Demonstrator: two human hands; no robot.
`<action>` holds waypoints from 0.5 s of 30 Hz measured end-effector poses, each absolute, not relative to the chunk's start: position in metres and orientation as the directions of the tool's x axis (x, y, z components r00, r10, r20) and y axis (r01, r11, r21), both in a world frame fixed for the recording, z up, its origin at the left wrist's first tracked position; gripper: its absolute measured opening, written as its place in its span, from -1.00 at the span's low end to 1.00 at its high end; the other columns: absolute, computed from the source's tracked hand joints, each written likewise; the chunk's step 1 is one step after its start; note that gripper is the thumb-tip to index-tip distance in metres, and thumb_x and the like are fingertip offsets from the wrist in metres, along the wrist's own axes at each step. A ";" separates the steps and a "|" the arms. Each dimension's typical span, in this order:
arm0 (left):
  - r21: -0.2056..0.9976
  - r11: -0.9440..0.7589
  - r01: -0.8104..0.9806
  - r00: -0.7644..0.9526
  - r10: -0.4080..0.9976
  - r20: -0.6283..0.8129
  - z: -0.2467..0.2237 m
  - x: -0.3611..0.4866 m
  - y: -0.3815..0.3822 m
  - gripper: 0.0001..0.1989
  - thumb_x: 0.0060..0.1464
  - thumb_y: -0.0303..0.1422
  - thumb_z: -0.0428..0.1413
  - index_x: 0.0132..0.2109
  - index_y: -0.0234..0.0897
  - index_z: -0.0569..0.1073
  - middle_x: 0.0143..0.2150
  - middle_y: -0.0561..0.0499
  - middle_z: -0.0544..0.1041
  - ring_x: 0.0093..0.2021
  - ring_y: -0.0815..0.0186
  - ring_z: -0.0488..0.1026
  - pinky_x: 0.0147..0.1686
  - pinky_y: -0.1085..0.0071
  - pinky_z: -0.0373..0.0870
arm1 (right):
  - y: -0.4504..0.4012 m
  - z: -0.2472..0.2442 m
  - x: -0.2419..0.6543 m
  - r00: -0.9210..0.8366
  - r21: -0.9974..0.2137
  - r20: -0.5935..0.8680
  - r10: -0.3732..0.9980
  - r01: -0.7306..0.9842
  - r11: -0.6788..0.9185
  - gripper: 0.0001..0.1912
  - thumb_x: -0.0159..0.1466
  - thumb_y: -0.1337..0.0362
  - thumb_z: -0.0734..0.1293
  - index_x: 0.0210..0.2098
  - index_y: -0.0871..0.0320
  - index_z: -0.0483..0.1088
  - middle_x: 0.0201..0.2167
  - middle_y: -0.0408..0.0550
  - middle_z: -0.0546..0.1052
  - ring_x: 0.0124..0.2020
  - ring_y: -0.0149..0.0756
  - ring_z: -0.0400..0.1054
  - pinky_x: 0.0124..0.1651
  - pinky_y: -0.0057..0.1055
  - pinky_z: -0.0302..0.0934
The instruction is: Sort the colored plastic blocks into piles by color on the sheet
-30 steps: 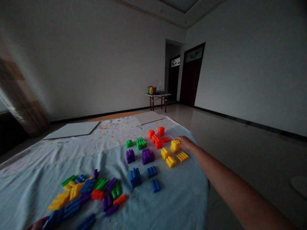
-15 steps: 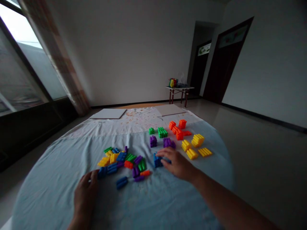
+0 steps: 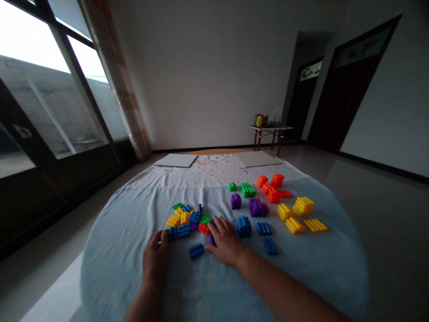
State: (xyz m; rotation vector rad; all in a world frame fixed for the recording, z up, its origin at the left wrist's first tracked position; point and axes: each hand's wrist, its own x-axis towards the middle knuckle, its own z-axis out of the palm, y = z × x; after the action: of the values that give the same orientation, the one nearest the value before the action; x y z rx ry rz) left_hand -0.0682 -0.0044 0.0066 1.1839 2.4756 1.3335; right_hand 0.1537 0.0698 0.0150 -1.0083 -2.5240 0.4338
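Ridged plastic blocks (image 3: pixel 187 222) lie jumbled by the right hand (image 3: pixel 225 241), its grip spread wide over a purple block (image 3: pixel 212 239).

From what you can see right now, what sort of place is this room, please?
It is probably a large room in a house or similar building, though I cannot be sure. The shiny tiled floor, the tall windows with a curtain, and the dark wooden doors suggest this.
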 end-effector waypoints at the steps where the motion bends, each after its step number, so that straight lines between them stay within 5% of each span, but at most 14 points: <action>1: 0.743 0.314 0.591 -0.693 0.669 0.269 0.007 -0.068 -0.004 -0.59 0.05 -0.08 -0.12 -0.24 -0.23 0.49 -0.21 -0.06 0.56 -0.25 0.21 0.46 -0.22 0.37 0.35 | 0.070 0.014 0.151 -0.662 -0.432 0.229 0.714 0.589 0.684 -0.34 0.17 0.05 0.34 0.20 0.17 0.19 0.28 0.22 0.11 0.31 0.11 -0.11 0.24 0.10 -0.07; 7: 0.736 0.305 0.604 -0.679 0.680 0.276 0.006 -0.065 -0.005 -0.57 0.08 -0.08 -0.14 -0.24 -0.25 0.49 -0.26 -0.06 0.57 -0.25 0.22 0.47 -0.24 0.39 0.36 | 0.052 0.014 0.149 -0.783 -0.485 0.240 0.573 0.415 0.770 -0.37 0.17 0.03 0.34 0.16 0.18 0.25 0.25 0.15 0.18 0.27 -0.03 0.03 0.26 -0.12 0.01; 15: 0.657 0.307 0.689 -0.612 0.731 0.301 0.016 -0.062 -0.005 -0.53 0.13 -0.12 -0.21 -0.09 -0.29 0.45 -0.09 -0.12 0.53 -0.17 0.25 0.47 -0.18 0.39 0.38 | 0.030 0.010 0.183 -0.686 -0.407 0.515 0.514 0.332 0.851 -0.60 0.26 0.21 0.27 0.09 0.10 0.29 0.13 0.07 0.35 0.16 -0.14 0.18 0.19 -0.11 0.14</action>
State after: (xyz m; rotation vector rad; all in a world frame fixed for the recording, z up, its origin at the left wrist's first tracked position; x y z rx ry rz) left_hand -0.0618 -0.0054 0.0156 1.3580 2.4952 1.2100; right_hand 0.1834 0.0304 0.0097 -0.6128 -2.3835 0.3736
